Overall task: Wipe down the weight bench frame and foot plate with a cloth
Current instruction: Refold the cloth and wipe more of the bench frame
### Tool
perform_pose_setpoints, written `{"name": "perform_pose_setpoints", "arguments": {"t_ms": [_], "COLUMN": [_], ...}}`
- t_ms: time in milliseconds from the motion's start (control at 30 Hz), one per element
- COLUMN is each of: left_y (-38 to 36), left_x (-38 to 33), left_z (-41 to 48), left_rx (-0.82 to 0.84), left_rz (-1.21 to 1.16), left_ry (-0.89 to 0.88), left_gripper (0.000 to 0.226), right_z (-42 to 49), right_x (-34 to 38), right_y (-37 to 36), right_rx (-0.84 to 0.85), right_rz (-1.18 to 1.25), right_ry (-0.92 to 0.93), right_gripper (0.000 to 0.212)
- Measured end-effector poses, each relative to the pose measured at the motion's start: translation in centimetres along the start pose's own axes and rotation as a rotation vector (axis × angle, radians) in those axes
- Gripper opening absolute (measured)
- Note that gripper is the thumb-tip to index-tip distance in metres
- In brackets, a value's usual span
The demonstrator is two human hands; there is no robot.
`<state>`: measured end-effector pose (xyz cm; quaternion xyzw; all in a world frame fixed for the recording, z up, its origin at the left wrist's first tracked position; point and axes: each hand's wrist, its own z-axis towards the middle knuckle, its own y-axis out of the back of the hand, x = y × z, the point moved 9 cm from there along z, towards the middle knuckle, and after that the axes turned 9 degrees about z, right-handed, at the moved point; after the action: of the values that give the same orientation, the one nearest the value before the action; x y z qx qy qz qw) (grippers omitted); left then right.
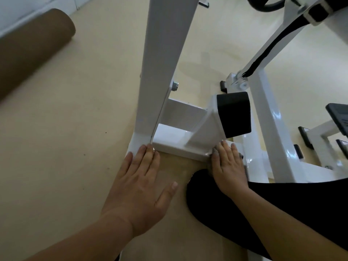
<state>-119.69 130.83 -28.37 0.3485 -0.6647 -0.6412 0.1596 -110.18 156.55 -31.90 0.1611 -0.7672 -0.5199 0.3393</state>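
The white weight bench frame has a tall upright post and a low cross bar on the beige floor. An angled white bracket carries a black foot pad. My right hand lies flat on the right end of the low bar and presses a grey cloth against it; only small edges of the cloth show beside my fingers. My left hand rests flat on the floor with fingers spread, its fingertips touching the base of the upright post.
My knee in black trousers is on the floor just below my right hand. More white frame bars and a black strap stand to the right. A brown roll lies at the upper left by the wall.
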Motion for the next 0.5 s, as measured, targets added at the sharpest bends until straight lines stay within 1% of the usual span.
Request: {"name": "perform_pose_setpoints", "arguments": {"t_ms": [100,133,167,200,300,333,367,400,433,500], "left_y": [-0.3,-0.5,-0.7,-0.9,-0.7,-0.4,-0.3,-0.3,-0.2,-0.1], "left_x": [0.2,0.2,0.2,0.2,0.2,0.2,0.1,0.1,0.1,0.1], "left_z": [0.1,0.1,0.1,0.1,0.1,0.2,0.2,0.2,0.2,0.1], "left_rx": [-0.028,-0.017,-0.006,-0.002,-0.01,-0.021,-0.028,-0.029,-0.035,-0.039], "left_rz": [-0.025,-0.023,-0.019,-0.016,-0.024,-0.029,-0.031,-0.031,-0.024,-0.016], "left_ry": [0.006,0.004,0.0,-0.003,-0.002,0.0,-0.002,-0.005,-0.007,-0.009], "left_gripper": [0.093,0.093,0.092,0.092,0.091,0.091,0.091,0.091,0.091,0.091], "right_z": [2.0,2.4,2.6,2.4,0.5,-0.1,-0.1,0.3,0.7,1.4], "right_x": [-4.4,-4.8,-4.3,-3.2,0.6,0.8,0.4,-0.5,-1.6,-4.0], "right_y": [2.5,2.7,2.6,2.1,0.0,-0.2,-0.1,0.3,0.8,1.9], "right_rx": [-0.009,-0.018,-0.027,-0.031,-0.032,-0.026,-0.022,-0.033,-0.054,-0.097], "right_rz": [0.051,0.066,0.061,0.047,0.011,0.016,0.026,0.028,0.017,0.026], "right_ry": [-0.297,-0.356,-0.363,-0.32,-0.029,0.021,0.025,-0.013,-0.095,-0.325], "right_gripper": [0.061,0.062,0.063,0.062,0.063,0.064,0.064,0.063,0.062,0.064]}}
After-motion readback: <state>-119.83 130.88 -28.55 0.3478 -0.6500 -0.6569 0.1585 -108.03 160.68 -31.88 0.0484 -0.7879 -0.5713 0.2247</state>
